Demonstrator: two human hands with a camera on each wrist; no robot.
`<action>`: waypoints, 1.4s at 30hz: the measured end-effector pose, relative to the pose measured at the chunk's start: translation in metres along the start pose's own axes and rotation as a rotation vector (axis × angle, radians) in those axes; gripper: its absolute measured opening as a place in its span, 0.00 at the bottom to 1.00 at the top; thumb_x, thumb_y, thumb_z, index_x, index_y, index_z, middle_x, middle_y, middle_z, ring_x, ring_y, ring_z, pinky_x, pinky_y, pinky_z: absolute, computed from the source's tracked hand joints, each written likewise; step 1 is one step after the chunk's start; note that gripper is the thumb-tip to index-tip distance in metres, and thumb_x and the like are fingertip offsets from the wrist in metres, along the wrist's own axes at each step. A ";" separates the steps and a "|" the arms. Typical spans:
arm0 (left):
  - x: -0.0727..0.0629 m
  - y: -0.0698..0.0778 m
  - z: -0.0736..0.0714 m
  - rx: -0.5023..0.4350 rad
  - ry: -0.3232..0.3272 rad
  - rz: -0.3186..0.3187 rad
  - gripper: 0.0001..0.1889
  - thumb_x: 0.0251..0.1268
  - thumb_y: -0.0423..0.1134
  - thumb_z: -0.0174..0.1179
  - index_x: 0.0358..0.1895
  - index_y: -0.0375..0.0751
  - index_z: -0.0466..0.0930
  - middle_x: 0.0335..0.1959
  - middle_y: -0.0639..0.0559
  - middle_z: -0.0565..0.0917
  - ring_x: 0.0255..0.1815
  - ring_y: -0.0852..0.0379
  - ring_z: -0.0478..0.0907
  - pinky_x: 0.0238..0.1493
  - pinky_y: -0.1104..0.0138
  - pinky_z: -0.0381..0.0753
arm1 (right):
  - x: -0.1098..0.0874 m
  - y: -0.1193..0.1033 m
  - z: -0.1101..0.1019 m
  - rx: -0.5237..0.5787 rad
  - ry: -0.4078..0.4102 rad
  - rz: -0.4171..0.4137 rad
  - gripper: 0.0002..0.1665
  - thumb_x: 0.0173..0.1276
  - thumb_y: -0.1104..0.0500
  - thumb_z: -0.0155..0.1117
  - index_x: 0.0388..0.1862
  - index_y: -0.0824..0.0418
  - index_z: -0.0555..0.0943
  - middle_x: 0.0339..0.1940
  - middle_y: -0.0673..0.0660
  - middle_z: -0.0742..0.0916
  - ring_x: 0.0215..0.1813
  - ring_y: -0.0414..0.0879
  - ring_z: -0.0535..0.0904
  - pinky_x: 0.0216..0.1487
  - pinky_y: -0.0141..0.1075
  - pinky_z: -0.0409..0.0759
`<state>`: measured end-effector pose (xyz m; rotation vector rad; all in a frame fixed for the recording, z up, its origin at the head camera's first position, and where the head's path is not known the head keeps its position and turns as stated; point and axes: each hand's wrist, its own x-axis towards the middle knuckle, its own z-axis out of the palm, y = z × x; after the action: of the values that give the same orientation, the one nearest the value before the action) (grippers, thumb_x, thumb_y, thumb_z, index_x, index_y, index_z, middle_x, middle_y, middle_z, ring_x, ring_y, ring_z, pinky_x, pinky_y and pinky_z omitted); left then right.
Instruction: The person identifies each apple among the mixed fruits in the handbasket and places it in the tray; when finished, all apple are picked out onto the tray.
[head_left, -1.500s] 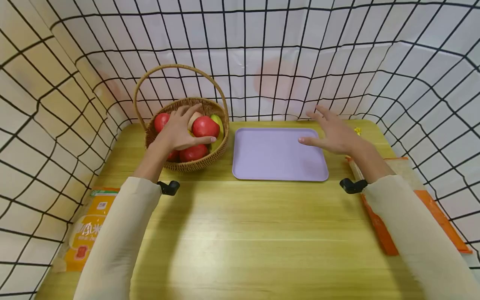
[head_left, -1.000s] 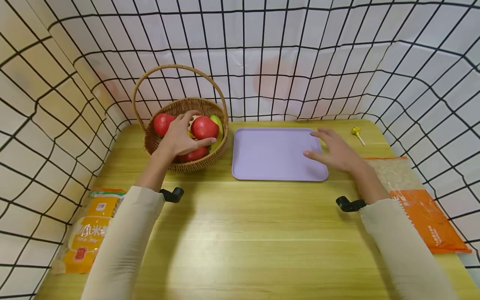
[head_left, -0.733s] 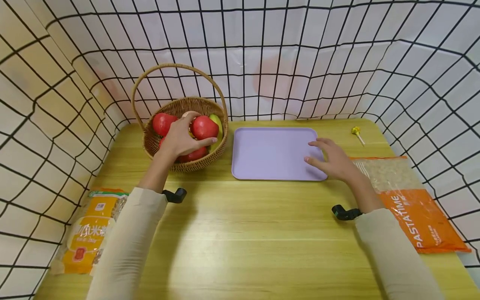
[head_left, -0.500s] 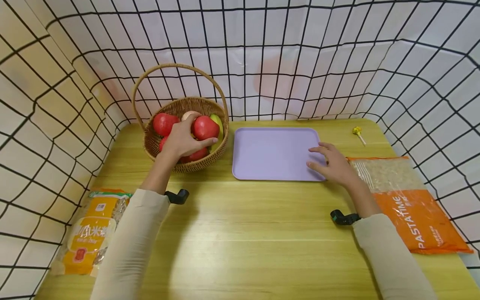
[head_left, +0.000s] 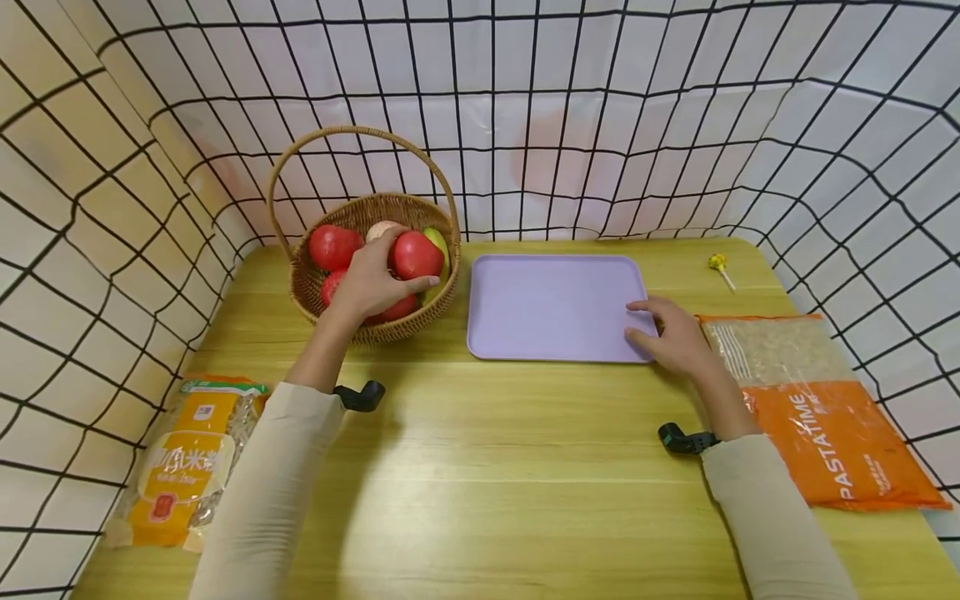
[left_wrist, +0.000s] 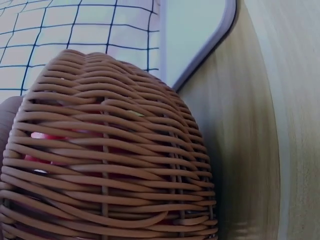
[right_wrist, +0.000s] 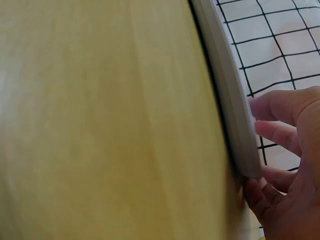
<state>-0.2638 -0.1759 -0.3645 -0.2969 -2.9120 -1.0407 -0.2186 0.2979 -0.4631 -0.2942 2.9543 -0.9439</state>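
In the head view my left hand (head_left: 371, 283) reaches into a wicker basket (head_left: 382, 332), thumb and fingers curled round a round red fruit (head_left: 417, 256); the far fingertips are hidden behind it. The left wrist view shows the woven side of the basket (left_wrist: 110, 165), with only a sliver of the hand at its left edge. My right hand (head_left: 675, 337) grips the right side of a flat lilac tray (head_left: 555, 308) near its front corner. In the right wrist view, the right hand's fingers (right_wrist: 277, 135) lie along the tray's edge (right_wrist: 235, 110), some at its underside by the corner.
More red fruits (head_left: 335, 247), a pale round one (head_left: 381, 228) and a yellow-green one (head_left: 437, 239) lie in the basket. A yellow lollipop (head_left: 718, 263) is at the back right. An orange pasta bag (head_left: 832, 433) lies right, a yellow food bag (head_left: 183, 467) left. Black netting (head_left: 555, 125) encloses the table.
My right hand has come down and toward me from above the tray's back right to its right edge. The left hand has closed in round the red fruit. Basket and tray stay in place.
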 end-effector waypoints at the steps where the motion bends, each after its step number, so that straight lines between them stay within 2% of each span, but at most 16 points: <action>1: 0.000 0.000 0.000 -0.009 -0.003 0.006 0.47 0.54 0.61 0.75 0.75 0.50 0.64 0.65 0.41 0.77 0.64 0.39 0.75 0.62 0.39 0.78 | 0.000 0.001 0.001 0.003 0.010 -0.003 0.30 0.74 0.52 0.65 0.69 0.64 0.76 0.76 0.74 0.69 0.74 0.71 0.67 0.73 0.65 0.65; 6: 0.000 0.002 0.002 -0.025 0.002 0.024 0.47 0.53 0.60 0.77 0.74 0.50 0.65 0.66 0.41 0.76 0.65 0.40 0.74 0.63 0.40 0.77 | -0.002 0.005 0.005 0.034 0.050 0.010 0.28 0.73 0.59 0.62 0.69 0.65 0.75 0.74 0.74 0.71 0.69 0.67 0.69 0.71 0.64 0.66; 9: -0.001 0.002 0.002 -0.023 0.006 0.033 0.47 0.53 0.60 0.76 0.75 0.51 0.65 0.67 0.40 0.75 0.66 0.40 0.74 0.64 0.39 0.76 | -0.002 0.006 0.006 0.097 0.072 0.034 0.28 0.70 0.65 0.57 0.70 0.68 0.75 0.73 0.73 0.72 0.61 0.64 0.70 0.64 0.59 0.69; 13: -0.003 0.002 0.002 -0.043 0.018 0.043 0.48 0.54 0.59 0.76 0.77 0.52 0.63 0.70 0.40 0.72 0.67 0.39 0.72 0.65 0.38 0.75 | -0.003 0.009 0.008 0.140 0.102 0.061 0.29 0.69 0.70 0.52 0.70 0.69 0.74 0.73 0.72 0.72 0.58 0.61 0.70 0.58 0.51 0.69; 19: -0.005 0.003 0.003 -0.153 0.065 0.043 0.50 0.55 0.55 0.76 0.79 0.50 0.58 0.71 0.45 0.71 0.65 0.44 0.73 0.62 0.44 0.79 | -0.001 0.015 0.011 0.127 0.120 0.072 0.29 0.71 0.69 0.51 0.71 0.69 0.73 0.70 0.70 0.75 0.56 0.59 0.70 0.55 0.46 0.69; 24: -0.009 0.005 0.001 -0.161 0.117 0.001 0.44 0.52 0.58 0.76 0.73 0.52 0.68 0.65 0.48 0.77 0.59 0.48 0.74 0.56 0.45 0.80 | 0.000 0.016 0.011 0.141 0.112 0.079 0.29 0.72 0.68 0.51 0.73 0.69 0.72 0.63 0.69 0.76 0.53 0.56 0.69 0.50 0.38 0.66; 28: -0.010 0.008 0.000 -0.152 0.148 0.000 0.42 0.51 0.62 0.75 0.71 0.58 0.72 0.68 0.51 0.77 0.60 0.47 0.74 0.56 0.44 0.81 | 0.002 0.017 0.010 0.134 0.105 0.091 0.30 0.72 0.67 0.51 0.74 0.68 0.71 0.59 0.67 0.77 0.53 0.56 0.69 0.51 0.40 0.67; 33: -0.014 0.011 -0.002 -0.150 0.166 -0.011 0.43 0.49 0.63 0.76 0.72 0.61 0.72 0.73 0.52 0.73 0.64 0.44 0.73 0.59 0.41 0.80 | 0.003 0.020 0.010 0.120 0.093 0.092 0.30 0.72 0.66 0.51 0.74 0.65 0.71 0.60 0.66 0.77 0.54 0.57 0.69 0.54 0.46 0.69; 38: -0.019 0.016 0.001 -0.221 0.155 -0.014 0.47 0.45 0.61 0.79 0.72 0.56 0.70 0.69 0.52 0.76 0.65 0.47 0.76 0.58 0.42 0.82 | 0.002 0.020 0.009 0.123 0.079 0.094 0.31 0.73 0.65 0.50 0.75 0.65 0.71 0.63 0.67 0.76 0.56 0.58 0.69 0.57 0.50 0.69; 42: -0.020 0.021 0.005 -0.238 0.187 0.016 0.44 0.44 0.61 0.80 0.67 0.53 0.72 0.65 0.54 0.78 0.63 0.48 0.79 0.57 0.47 0.84 | 0.001 0.018 0.006 0.128 0.070 0.098 0.30 0.74 0.65 0.50 0.75 0.65 0.70 0.62 0.67 0.75 0.56 0.59 0.68 0.57 0.51 0.69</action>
<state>-0.2396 -0.1599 -0.3572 -0.2157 -2.6210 -1.3362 -0.2222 0.3086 -0.4788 -0.1143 2.9211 -1.1461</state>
